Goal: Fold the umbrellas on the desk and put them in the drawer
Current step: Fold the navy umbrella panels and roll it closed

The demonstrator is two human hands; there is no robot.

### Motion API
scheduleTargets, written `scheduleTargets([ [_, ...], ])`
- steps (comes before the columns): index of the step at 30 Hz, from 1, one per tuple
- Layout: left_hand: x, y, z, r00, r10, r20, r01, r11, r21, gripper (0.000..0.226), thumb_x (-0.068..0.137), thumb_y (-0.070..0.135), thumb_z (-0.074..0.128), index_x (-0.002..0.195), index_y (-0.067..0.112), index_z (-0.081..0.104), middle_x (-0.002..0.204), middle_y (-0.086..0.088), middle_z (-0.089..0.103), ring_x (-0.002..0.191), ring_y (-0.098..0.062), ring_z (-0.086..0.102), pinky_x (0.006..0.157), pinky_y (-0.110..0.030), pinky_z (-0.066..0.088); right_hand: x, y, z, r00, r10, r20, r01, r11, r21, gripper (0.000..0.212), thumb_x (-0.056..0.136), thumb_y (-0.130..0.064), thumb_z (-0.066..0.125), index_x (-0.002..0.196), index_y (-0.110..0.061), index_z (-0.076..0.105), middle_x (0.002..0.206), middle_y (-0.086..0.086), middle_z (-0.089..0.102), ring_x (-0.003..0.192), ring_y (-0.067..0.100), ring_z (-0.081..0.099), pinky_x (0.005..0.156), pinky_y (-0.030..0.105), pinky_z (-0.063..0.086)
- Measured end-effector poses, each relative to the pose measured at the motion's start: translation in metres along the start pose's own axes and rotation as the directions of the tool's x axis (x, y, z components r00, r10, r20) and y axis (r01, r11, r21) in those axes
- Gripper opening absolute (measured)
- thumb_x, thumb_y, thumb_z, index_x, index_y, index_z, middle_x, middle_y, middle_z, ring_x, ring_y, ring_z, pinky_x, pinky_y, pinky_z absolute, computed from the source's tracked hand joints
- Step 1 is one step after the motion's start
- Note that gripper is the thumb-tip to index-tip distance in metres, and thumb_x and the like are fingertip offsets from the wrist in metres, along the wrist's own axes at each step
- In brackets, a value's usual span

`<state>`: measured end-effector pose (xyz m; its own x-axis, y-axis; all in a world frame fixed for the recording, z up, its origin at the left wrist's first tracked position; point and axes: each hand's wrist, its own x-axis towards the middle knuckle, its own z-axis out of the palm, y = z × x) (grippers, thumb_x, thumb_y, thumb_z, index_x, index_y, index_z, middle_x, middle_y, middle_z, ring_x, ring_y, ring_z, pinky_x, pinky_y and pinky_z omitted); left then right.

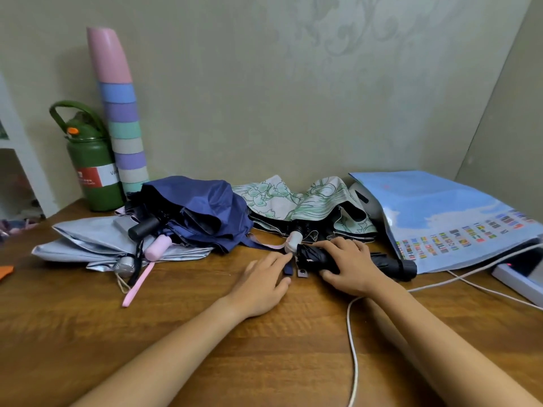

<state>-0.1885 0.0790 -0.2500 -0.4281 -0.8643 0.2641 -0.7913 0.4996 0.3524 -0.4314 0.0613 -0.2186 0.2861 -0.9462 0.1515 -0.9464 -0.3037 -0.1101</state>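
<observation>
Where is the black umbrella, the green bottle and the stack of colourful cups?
black umbrella [316, 254]: head view, on its rolled black fabric, left of the right hand.
green bottle [94, 160]: head view, on its body.
stack of cups [125, 129]: head view, on a green cup midway up.

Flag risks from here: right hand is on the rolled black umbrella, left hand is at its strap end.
1. The black umbrella is gripped by the right hand, but its strap looks loose; the canopy may unroll if the left hand misses it.
2. The navy strap lies beside it and may be grabbed instead.
3. The white cable runs under the right forearm and may snag.
</observation>
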Motion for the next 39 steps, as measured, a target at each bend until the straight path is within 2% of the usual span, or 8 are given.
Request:
scheduleTargets([
  [3,-0.001,-0.001,0.002,0.999,-0.025,-0.039,0.026,1.000,0.018,0.056,0.105,0.043,0.044,0.158,0.028,0.033,0.152,0.011,0.038,0.142,-0.010,0.034,0.117,-0.033,0.024,0.000,-0.008,-0.002,0.999,0.052,0.004,-0.052,0.998,0.020,0.083,0.077,-0.086,0.020,0.144,-0.043,0.042,0.135,-0.007,0.050,0.132,0.018,0.043,0.117,0.047,0.020],
  [6,-0.004,-0.003,0.001,0.996,-0.048,-0.075,0.050,0.998,0.031,0.051,0.103,0.045,0.046,0.151,0.028,0.042,0.148,0.012,0.041,0.139,-0.009,0.036,0.116,-0.032,0.026,-0.002,-0.017,0.001,0.996,0.074,-0.049,-0.075,0.997,-0.024,0.089,0.076,-0.088,0.010,0.140,-0.038,0.049,0.128,-0.006,0.053,0.126,0.020,0.048,0.114,0.045,0.026],
  [11,-0.014,-0.020,-0.013,0.987,-0.093,-0.129,0.103,0.992,0.069,0.041,0.103,0.041,0.048,0.141,0.027,0.051,0.143,0.010,0.044,0.135,-0.010,0.038,0.118,-0.034,0.026,0.008,-0.039,0.011,0.956,-0.003,-0.294,-0.017,0.998,-0.067,0.068,0.089,-0.074,0.031,0.130,-0.028,0.060,0.123,-0.005,0.059,0.118,0.022,0.055,0.104,0.042,0.038],
  [15,-0.027,-0.047,-0.030,0.960,-0.156,-0.231,0.182,0.979,0.096,0.036,0.102,0.036,0.050,0.136,0.024,0.056,0.143,0.008,0.045,0.136,-0.011,0.040,0.117,-0.032,0.025,0.029,-0.072,0.016,0.855,-0.145,-0.497,0.132,0.989,-0.062,0.023,0.091,-0.032,0.059,0.108,-0.018,0.064,0.110,0.000,0.060,0.102,0.027,0.058,0.087,0.042,0.047],
  [25,-0.058,-0.118,-0.067,0.693,-0.491,-0.528,0.682,0.685,0.257,0.052,0.074,0.025,0.072,0.123,0.010,0.060,0.145,-0.019,0.045,0.138,-0.037,0.041,0.106,-0.052,0.041,0.076,-0.155,0.056,0.881,-0.299,-0.368,0.322,0.947,0.003,0.018,0.082,-0.024,0.046,0.093,-0.017,0.057,0.098,0.003,0.055,0.088,0.029,0.054,0.073,0.038,0.042],
  [33,-0.036,-0.140,-0.097,0.625,-0.454,-0.635,0.725,0.639,0.257,0.042,0.086,0.030,0.065,0.122,0.008,0.060,0.138,-0.021,0.055,0.125,-0.037,0.049,0.097,-0.050,0.042,0.079,-0.154,0.074,0.917,-0.247,-0.313,0.310,0.936,0.168,0.018,0.090,-0.022,0.054,0.104,-0.020,0.064,0.105,-0.003,0.058,0.094,0.021,0.052,0.076,0.029,0.043],
  [36,-0.025,-0.150,-0.109,0.615,-0.505,-0.605,0.732,0.651,0.202,0.037,0.092,0.033,0.060,0.119,0.007,0.058,0.115,-0.017,0.065,0.108,-0.034,0.058,0.095,-0.047,0.042,0.079,-0.154,0.073,0.916,-0.248,-0.314,0.316,0.930,0.188,0.019,0.089,-0.024,0.052,0.104,-0.021,0.064,0.105,-0.005,0.058,0.095,0.019,0.053,0.077,0.029,0.046],
  [39,-0.017,-0.154,-0.115,0.620,-0.579,-0.530,0.761,0.608,0.227,0.038,0.094,0.041,0.059,0.118,0.010,0.058,0.120,-0.015,0.060,0.111,-0.032,0.057,0.094,-0.042,0.043,0.078,-0.156,0.072,0.921,-0.247,-0.301,0.317,0.925,0.208,0.023,0.090,-0.029,0.045,0.103,-0.022,0.063,0.104,-0.006,0.057,0.097,0.019,0.053,0.083,0.032,0.049],
])
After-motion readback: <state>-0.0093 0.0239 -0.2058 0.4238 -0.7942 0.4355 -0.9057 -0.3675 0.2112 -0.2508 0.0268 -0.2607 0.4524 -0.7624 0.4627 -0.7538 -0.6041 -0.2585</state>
